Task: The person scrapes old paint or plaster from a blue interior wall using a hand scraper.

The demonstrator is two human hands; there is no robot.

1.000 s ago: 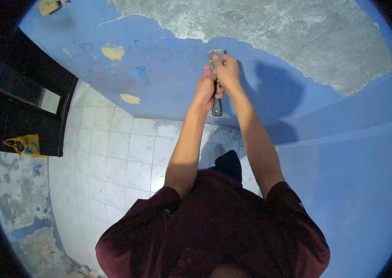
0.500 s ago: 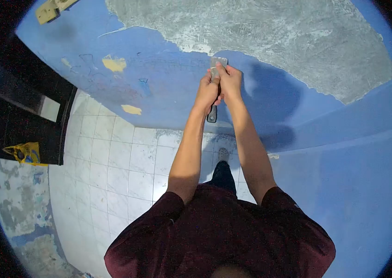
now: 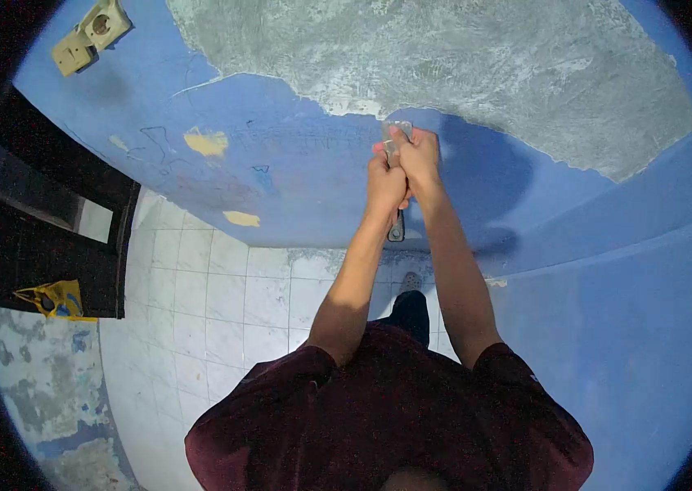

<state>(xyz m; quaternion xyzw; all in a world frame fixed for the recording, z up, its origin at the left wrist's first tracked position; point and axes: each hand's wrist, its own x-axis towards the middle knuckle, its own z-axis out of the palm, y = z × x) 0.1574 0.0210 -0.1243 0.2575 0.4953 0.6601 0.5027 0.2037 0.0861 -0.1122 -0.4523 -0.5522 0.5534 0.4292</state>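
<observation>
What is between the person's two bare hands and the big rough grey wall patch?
In the head view, the flat silvery metal scraper blade and some blue painted wall lie between them.

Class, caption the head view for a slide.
Left hand and right hand hold a scraper at a blue wall, below a grey patch.

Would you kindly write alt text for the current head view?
A person's left hand and right hand grip a scraper at a blue wall, below a bare grey patch. White floor tiles show underneath, a yellow bag at left.
</observation>
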